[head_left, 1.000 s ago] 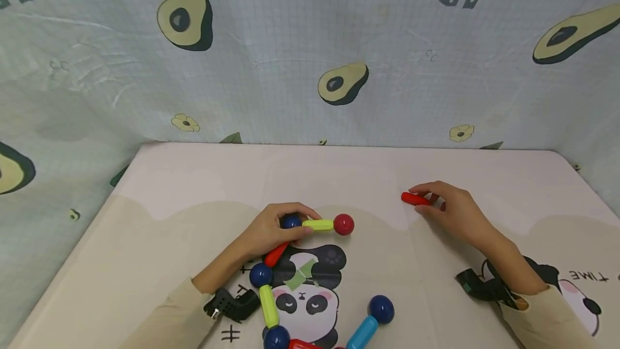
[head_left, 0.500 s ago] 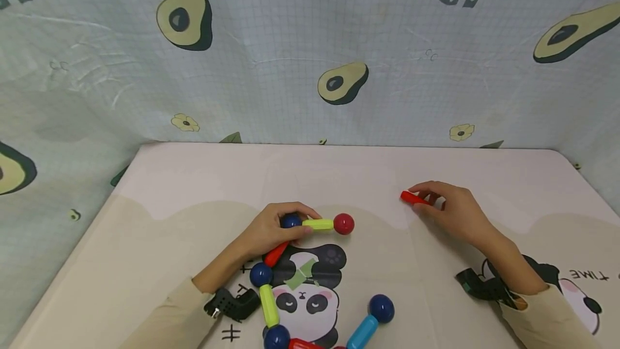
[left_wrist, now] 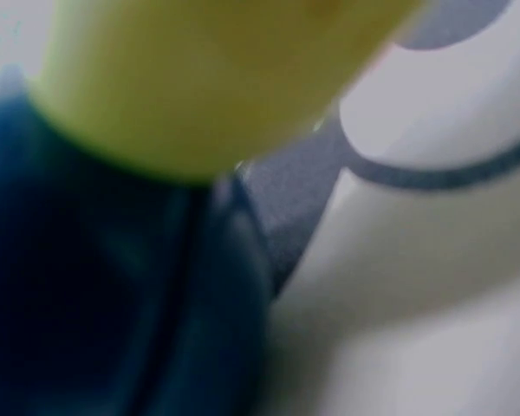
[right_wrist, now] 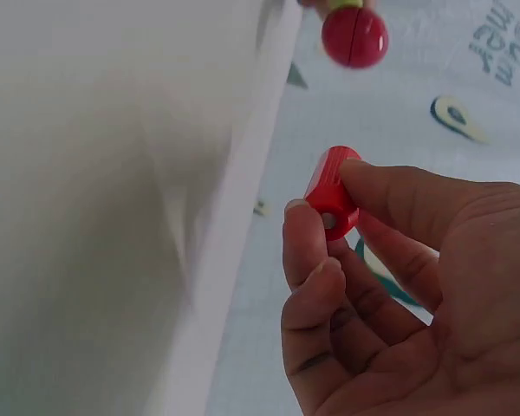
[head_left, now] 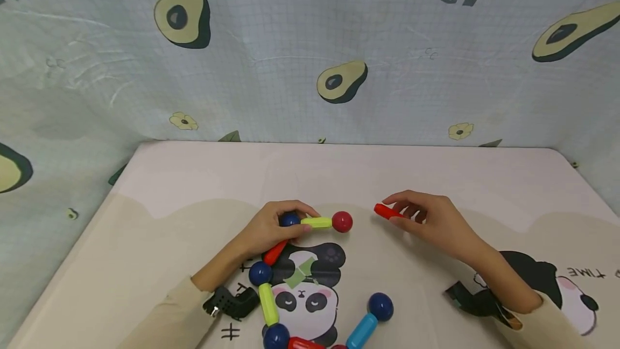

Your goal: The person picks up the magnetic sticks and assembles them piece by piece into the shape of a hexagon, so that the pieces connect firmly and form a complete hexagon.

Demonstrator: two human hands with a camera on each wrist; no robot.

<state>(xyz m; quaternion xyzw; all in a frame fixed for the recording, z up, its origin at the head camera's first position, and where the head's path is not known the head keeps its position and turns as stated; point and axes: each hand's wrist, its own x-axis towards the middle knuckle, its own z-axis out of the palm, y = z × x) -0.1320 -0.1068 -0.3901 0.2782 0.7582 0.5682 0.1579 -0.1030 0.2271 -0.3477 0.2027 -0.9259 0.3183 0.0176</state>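
My left hand (head_left: 268, 228) grips a blue ball (head_left: 290, 220) at the top corner of a chain of magnetic rods and balls. From that ball a yellow-green rod (head_left: 317, 223) points right to a red ball (head_left: 342, 222). A red rod (head_left: 274, 253) slants down from under the hand to another blue ball (head_left: 260, 273). My right hand (head_left: 433, 225) pinches a loose red magnetic rod (head_left: 386, 211) between thumb and fingers, a short way right of the red ball. A metal end shows on this red rod (right_wrist: 330, 219) in the right wrist view.
Down the chain come a yellow-green rod (head_left: 268, 304), a blue ball (head_left: 276, 336) and a red rod (head_left: 304, 343), cut off by the lower edge. A blue rod (head_left: 362, 330) leads up to a blue ball (head_left: 381, 306). A panda print (head_left: 305, 308) marks the table cover.
My right hand has moved left and slightly down with the red rod, closer to the red ball. My left hand keeps its hold, and the chain stays where it was.
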